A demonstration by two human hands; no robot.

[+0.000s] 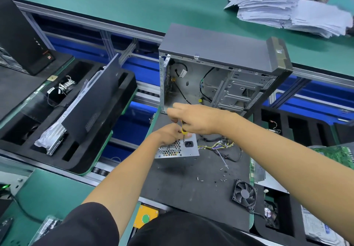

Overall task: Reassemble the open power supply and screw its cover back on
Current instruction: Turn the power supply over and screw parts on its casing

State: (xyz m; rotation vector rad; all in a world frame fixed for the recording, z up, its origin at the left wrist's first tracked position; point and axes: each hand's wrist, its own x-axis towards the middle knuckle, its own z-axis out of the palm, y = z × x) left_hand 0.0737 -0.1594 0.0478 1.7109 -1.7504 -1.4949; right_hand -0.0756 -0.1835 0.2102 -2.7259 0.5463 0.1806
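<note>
The silver power supply [177, 150] stands on the black mat [172, 184], its honeycomb grille and black mains socket facing me. Its yellow and purple cable bundle [216, 146] trails off to the right. My left hand [170, 132] grips the top edge of the unit. My right hand [193, 118] holds a yellow-and-black screwdriver [183, 130] upright, its tip set on the face just left of the socket. Several small loose screws [223, 174] lie on the mat to the right.
An open grey PC case [220, 69] stands behind the mat. A black fan [245, 194] lies at the front right, a green circuit board [337, 154] further right. Black foam trays [63, 115] with parts sit left. Paper stacks [287, 10] rest on the far bench.
</note>
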